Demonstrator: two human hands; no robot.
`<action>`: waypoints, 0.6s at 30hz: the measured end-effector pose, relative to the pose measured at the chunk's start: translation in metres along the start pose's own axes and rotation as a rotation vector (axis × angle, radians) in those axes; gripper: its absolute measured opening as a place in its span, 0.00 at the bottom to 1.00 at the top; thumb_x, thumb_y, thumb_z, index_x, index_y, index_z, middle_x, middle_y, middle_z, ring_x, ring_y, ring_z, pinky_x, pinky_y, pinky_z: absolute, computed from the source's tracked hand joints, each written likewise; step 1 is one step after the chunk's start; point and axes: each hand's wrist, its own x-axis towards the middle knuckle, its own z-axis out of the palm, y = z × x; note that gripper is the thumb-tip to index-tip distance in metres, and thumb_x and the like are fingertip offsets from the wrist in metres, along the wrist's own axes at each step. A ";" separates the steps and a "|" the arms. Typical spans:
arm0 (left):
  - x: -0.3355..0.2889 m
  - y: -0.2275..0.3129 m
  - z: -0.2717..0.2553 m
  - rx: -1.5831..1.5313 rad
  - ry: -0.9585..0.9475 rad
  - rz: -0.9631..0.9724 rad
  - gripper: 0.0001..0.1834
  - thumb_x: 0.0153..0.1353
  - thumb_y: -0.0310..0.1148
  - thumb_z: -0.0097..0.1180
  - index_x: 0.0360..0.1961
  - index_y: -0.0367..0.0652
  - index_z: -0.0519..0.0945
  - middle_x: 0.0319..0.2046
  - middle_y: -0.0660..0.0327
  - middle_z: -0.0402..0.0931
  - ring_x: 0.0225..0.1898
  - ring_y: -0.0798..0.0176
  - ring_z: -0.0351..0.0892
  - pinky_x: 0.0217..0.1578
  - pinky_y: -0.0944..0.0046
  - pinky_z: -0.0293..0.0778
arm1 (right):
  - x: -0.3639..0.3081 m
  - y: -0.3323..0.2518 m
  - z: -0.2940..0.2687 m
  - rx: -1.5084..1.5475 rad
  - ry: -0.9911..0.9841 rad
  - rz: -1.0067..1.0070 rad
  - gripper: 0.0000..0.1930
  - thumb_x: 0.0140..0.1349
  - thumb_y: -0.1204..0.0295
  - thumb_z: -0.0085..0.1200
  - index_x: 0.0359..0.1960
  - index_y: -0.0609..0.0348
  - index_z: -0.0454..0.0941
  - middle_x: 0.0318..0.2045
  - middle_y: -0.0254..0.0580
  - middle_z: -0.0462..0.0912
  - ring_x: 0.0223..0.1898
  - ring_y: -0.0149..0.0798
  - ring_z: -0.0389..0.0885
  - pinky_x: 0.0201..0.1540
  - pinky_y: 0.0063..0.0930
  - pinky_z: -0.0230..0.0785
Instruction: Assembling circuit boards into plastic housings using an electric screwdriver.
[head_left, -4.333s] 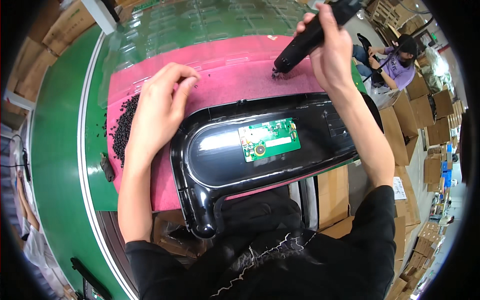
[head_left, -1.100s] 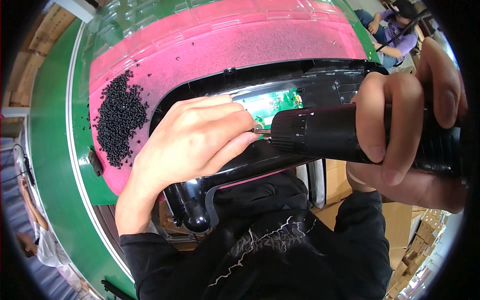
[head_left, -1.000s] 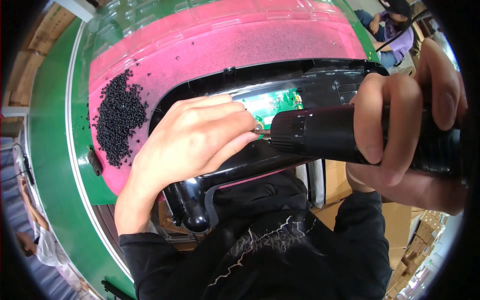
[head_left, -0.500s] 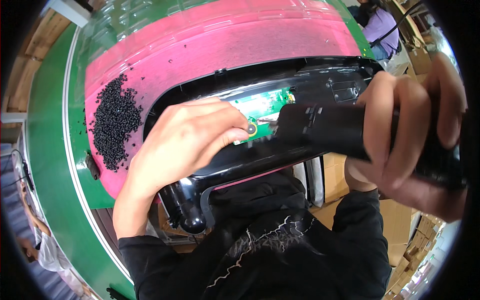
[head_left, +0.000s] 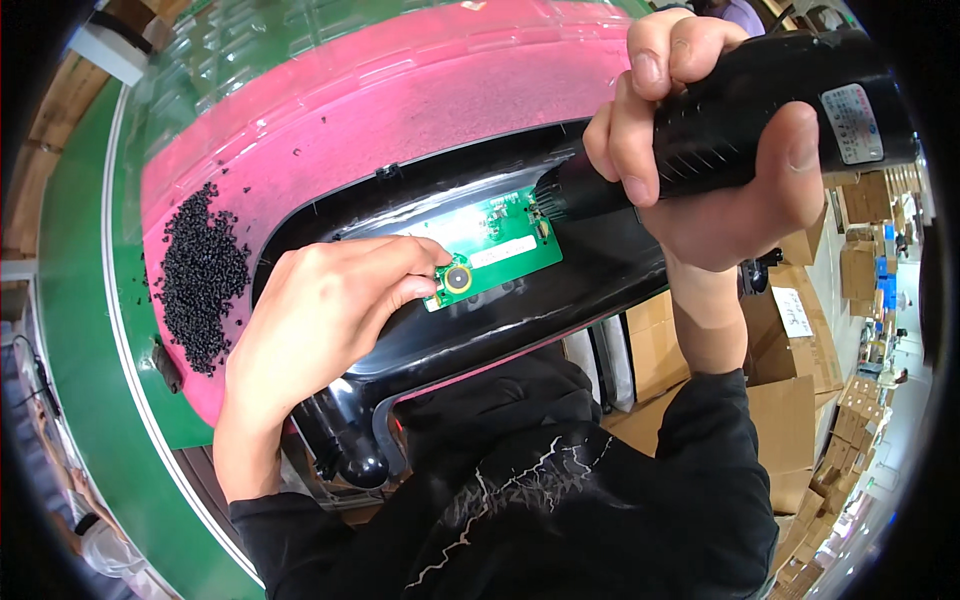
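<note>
The board (head_left: 515, 264) lies inside the shell (head_left: 560, 285), left of the shell's midlength. It is green, with a white strip and a round part (head_left: 457, 278) near its left end. The shell rests hollow side up on the mat (head_left: 430, 110), along the near edge of the tabletop (head_left: 190, 425); its bent left end projects past that edge.

Left hand (head_left: 320, 315): positioned over the left part of the shell. Thumb and index finger are curled together at the left end of the board, beside the round part. Whether they grip the board or a small item between them cannot be told.

Right hand (head_left: 715, 215): fingers wrapped around the driver (head_left: 755, 100), above the right part of the shell. The driver is tilted, its nose directed down and left toward the right end of the board. The nose is blurred; contact with the board cannot be confirmed.

Screws (head_left: 205, 285): small, black, in a loose heap along the left edge of the mat. A dark piece (head_left: 167, 365) lies near the tabletop's near left corner. A clear sheet (head_left: 300, 75) covers the far edge of the mat.
</note>
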 end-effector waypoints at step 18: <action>-0.001 0.003 -0.003 0.015 -0.006 -0.061 0.07 0.57 0.28 0.57 0.28 0.34 0.76 0.35 0.55 0.82 0.31 0.49 0.81 0.32 0.59 0.77 | 0.005 0.011 0.007 0.059 -0.070 0.073 0.28 0.61 0.44 0.40 0.43 0.61 0.67 0.34 0.38 0.68 0.15 0.26 0.67 0.22 0.24 0.60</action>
